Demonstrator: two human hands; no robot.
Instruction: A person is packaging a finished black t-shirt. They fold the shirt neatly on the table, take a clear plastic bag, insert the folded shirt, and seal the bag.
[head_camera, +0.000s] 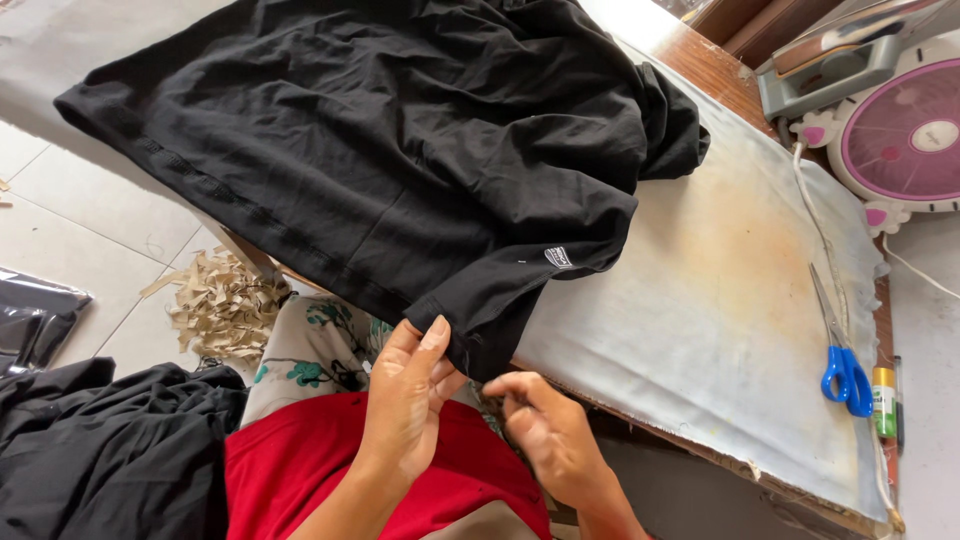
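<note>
a: black garment (400, 150) lies spread on a padded board (720, 290) covered in pale, scorched cloth. where does it sit from the hands?

b: up and away from them, with one sleeve or corner hanging over the near edge of the board. the garment's long axis runs from upper left toward lower right, and that low corner comes right down to the hands.

a: which hand is closer to it?

b: the left hand (405, 400). it pinches the hanging hem, thumb and fingers closed on the fabric edge. the right hand (550, 430) is just beside it, a little lower, fingers curled at the same corner; whether it grips cloth or a loose thread, i cannot tell.

a: how many of each thing?

b: one garment on the board, with one small white label (560, 258) near the hem. one pair of blue-handled scissors (840, 345) lies well apart on the right side of the board, with one small green and yellow bottle (885, 400) beside it. one pink round fan (900, 135) stands at the far right, next to one grey iron (830, 65). one heap of dark cloth (110, 450) sits at lower left, and one pile of tan paper scraps (225, 305) lies on the tiled floor.
</note>
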